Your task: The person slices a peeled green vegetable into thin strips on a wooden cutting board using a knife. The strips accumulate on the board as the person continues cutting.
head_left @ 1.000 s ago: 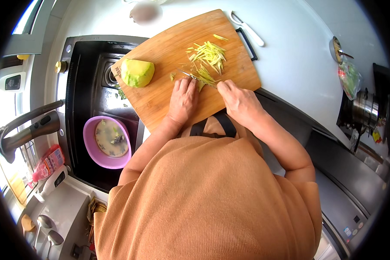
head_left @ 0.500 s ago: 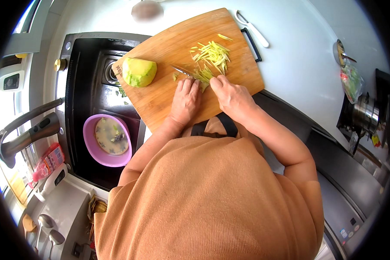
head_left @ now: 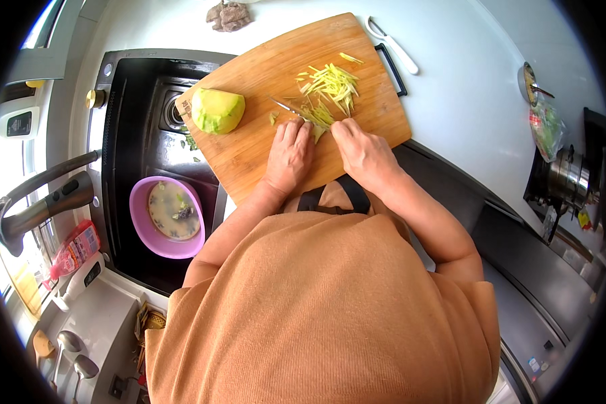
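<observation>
A wooden cutting board (head_left: 262,151) lies across the sink's edge and the counter. My left hand (head_left: 289,155) rests on it with fingers curled together, pressing pale green vegetable slices (head_left: 319,128) at the fingertips. Beside them my right hand (head_left: 365,149) is closed in a fist around a knife, its handle hidden in the grip. The narrow knife blade (head_left: 285,106) points up and left, past my left fingertips. Beyond the hands sits a heap of yellow-green shreds (head_left: 333,82). A peeled, cut piece of green vegetable (head_left: 217,112) stands at the board's left side.
Left of the board is a dark sink (head_left: 151,145) holding a purple basin (head_left: 141,232) of cloudy water. A white peeler (head_left: 398,54) lies by the board's black handle (head_left: 392,69). At the back is a brown cloth (head_left: 229,16); a bagged green vegetable (head_left: 547,128) is far right.
My right hand has shifted slightly to the right and down. The knife blade has moved a little right. My left hand stays nearly in place.
</observation>
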### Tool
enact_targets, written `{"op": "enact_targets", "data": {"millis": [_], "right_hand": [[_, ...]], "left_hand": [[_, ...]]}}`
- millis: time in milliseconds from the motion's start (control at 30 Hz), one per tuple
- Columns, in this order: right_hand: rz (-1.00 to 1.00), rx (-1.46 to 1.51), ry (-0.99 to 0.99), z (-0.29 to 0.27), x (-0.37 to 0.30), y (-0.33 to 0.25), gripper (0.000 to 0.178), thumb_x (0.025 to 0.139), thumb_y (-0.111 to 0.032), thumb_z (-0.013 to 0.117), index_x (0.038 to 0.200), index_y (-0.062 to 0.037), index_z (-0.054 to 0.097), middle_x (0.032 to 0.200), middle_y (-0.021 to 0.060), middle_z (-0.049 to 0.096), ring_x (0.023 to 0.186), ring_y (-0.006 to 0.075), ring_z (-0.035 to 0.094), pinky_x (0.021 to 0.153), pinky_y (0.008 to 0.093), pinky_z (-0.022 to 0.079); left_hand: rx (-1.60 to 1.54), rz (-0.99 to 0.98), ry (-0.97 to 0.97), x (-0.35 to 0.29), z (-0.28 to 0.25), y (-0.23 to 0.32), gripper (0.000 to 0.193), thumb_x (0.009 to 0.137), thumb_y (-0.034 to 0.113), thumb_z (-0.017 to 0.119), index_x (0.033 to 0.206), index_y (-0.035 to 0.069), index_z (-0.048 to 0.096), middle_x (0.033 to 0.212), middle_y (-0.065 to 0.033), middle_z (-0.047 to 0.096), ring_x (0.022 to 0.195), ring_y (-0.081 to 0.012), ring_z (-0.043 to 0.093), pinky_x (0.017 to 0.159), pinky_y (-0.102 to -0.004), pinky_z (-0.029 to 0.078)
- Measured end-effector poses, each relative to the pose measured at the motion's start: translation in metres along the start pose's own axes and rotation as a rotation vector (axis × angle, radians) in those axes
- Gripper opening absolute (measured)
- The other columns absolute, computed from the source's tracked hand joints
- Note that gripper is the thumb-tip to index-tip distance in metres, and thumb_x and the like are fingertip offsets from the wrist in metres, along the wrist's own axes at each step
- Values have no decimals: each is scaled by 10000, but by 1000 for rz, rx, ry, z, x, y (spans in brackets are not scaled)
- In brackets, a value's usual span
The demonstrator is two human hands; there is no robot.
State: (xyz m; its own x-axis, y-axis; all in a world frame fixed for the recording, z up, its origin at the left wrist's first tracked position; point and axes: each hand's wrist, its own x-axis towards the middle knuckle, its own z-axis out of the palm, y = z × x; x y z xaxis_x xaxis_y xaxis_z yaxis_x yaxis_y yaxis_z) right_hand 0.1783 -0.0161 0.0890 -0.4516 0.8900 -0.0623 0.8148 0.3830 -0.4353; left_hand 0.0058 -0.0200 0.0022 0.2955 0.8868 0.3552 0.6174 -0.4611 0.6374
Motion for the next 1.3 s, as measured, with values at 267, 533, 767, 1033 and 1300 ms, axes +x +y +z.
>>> {"op": "enact_targets", "data": {"millis": [267,533,767,1033,1300], "right_hand": [[5,-45,-85,-23,-15,-1,286,778,63,530,1043,-14,456,924,169,547,729,360,648,590,434,547],[-31,-62,-98,-24,-5,1,257,775,58,537,1004,-14,446,900,169,560,681,352,654,567,424,550],[-14,-47,-67,-3,7,1,228,788,45,541,980,-23,439,899,169,567,701,346,664,572,418,554],[60,50,46,7,13,-1,193,815,25,529,978,-14,434,909,180,568,734,372,645,613,430,546],[24,62,59,-5,0,0,210,814,33,519,1001,-16,437,911,173,558,709,363,635,602,428,540]], "left_hand": [[29,10,-55,-1,-4,-1,361,768,3,629,1115,-46,547,1081,-193,541,967,-349,512,871,-398,442],[21,3,-36,0,-4,1,333,776,5,625,1099,-47,563,1075,-196,546,969,-347,514,871,-397,443],[-1,2,-37,0,-1,0,332,767,-1,627,1092,-46,570,1069,-200,553,978,-351,520,873,-397,447],[10,28,22,0,-2,1,297,768,-14,630,1062,-11,585,1027,-176,553,930,-361,527,837,-409,457],[53,16,-9,-1,-3,0,312,769,-14,624,1078,5,585,1030,-163,556,918,-347,525,829,-402,449]]}}
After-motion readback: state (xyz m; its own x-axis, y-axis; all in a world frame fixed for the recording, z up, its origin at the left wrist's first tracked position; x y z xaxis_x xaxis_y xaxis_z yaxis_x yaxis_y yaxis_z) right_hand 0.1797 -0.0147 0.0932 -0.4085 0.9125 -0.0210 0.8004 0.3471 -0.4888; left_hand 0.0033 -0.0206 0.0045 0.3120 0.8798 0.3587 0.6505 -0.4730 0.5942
